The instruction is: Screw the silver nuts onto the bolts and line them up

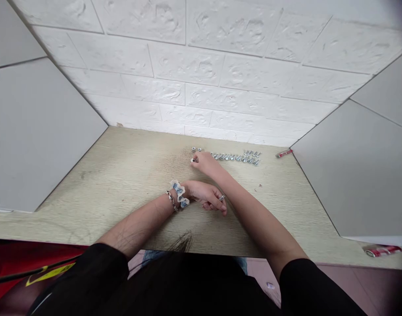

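My right hand (207,163) reaches across the table toward the wall side, fingers closed in a pinch. Between its fingertips shows a small silver nut (192,161) with a dark hole. Just beyond those fingertips, two more nuts (196,150) stand on the tabletop. Nearer my body, my left hand (207,196) is closed on a small metal bolt (221,198), whose end sticks out by the thumb; the rest is hidden. To the right of my right hand runs a row of bolts with washers (235,157). Several loose screws (253,153) lie behind the row's right end.
The pale wooden table (122,166) meets a white brick-patterned wall (201,101). Grey panels stand left (46,131) and right (359,171). One red battery (284,153) lies by the right panel, another (383,251) at the front right edge. Dark specks dot the tabletop.
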`<state>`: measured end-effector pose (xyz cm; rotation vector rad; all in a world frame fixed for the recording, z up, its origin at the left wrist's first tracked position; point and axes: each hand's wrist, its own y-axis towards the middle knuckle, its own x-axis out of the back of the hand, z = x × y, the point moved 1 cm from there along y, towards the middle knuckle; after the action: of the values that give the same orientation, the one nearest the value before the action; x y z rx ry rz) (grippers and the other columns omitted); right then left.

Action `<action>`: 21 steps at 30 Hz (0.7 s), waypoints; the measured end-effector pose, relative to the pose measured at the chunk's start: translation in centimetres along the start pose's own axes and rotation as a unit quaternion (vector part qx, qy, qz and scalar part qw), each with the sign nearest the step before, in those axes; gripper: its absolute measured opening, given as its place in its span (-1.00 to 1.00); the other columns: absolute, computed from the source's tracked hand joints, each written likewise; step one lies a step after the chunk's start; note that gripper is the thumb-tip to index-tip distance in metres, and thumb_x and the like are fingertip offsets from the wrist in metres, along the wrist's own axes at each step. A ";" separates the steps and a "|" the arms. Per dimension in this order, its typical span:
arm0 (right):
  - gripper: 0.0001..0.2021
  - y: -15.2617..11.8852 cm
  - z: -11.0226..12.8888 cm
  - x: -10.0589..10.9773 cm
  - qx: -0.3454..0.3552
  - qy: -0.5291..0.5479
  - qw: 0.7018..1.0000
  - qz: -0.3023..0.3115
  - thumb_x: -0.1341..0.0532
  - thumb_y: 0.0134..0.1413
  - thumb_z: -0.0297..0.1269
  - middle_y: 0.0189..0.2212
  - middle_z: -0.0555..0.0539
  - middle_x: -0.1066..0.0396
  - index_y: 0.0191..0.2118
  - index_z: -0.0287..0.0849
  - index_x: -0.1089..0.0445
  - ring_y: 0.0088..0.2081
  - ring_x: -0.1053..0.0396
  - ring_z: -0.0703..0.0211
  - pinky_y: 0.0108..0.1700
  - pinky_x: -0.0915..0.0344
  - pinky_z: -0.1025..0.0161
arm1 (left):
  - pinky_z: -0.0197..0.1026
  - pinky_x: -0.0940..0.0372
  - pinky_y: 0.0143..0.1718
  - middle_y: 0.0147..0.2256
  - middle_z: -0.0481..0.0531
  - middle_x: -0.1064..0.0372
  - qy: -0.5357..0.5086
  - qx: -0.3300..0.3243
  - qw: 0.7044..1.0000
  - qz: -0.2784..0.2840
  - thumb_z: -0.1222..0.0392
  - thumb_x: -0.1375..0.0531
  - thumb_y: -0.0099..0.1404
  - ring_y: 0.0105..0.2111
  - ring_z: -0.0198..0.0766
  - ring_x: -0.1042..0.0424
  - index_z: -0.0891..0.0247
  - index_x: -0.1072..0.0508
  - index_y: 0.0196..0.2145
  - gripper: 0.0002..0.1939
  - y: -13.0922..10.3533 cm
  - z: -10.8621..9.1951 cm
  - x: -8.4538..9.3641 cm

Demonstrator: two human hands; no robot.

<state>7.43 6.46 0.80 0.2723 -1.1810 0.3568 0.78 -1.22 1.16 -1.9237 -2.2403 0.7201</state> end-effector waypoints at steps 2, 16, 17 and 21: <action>-0.86 -0.1 -0.1 -0.1 0.000 0.012 1.000 -0.008 -0.14 0.03 -0.33 -0.28 -0.17 -0.47 -0.29 -0.25 -0.39 -0.27 -0.38 0.14 -0.25 -0.23 0.29 | -0.31 0.11 -0.63 -0.72 -0.09 -0.02 0.002 -0.010 1.000 0.000 0.18 -0.21 0.15 -0.66 -0.42 0.06 0.29 -0.55 -0.48 -0.84 0.0 0.0 0.0; -0.71 -4.3 -3.0 4.7 -0.049 0.423 0.901 -0.084 -0.29 -0.19 -0.15 -0.48 0.00 -0.40 -0.32 -0.22 -0.38 -0.54 -0.26 0.35 -0.53 -0.24 0.36 | -0.41 0.32 -0.76 -0.67 -0.20 0.19 -0.181 -0.050 0.975 -0.117 -0.05 -0.17 0.20 -0.72 -0.53 0.24 0.25 -0.08 -0.64 -0.54 -0.7 -0.4 2.1; -0.69 -5.0 -3.4 4.9 -0.046 0.451 0.887 -0.083 -0.31 -0.22 -0.14 -0.49 0.01 -0.40 -0.31 -0.21 -0.39 -0.55 -0.25 0.36 -0.54 -0.24 0.36 | -0.43 0.30 -0.77 -0.68 -0.21 0.17 -0.209 -0.052 0.966 -0.140 0.00 -0.16 0.22 -0.73 -0.54 0.22 0.26 -0.09 -0.63 -0.57 -0.5 -0.4 2.4; -0.65 -7.9 -4.3 5.3 -0.031 0.471 0.877 -0.096 -0.34 -0.25 -0.14 -0.42 -0.02 -0.44 -0.27 -0.19 -0.44 -0.46 -0.31 0.32 -0.43 -0.28 0.33 | -0.50 0.09 -0.77 -0.64 -0.13 -0.15 -0.300 -0.120 0.915 -0.243 0.11 -0.04 0.32 -0.75 -0.57 -0.03 0.30 -0.18 -0.56 -0.67 0.2 -0.2 3.0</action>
<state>16.10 1.65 4.03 0.1230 -0.1945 0.2246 0.43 1.69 0.60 -1.2022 -3.1311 1.0968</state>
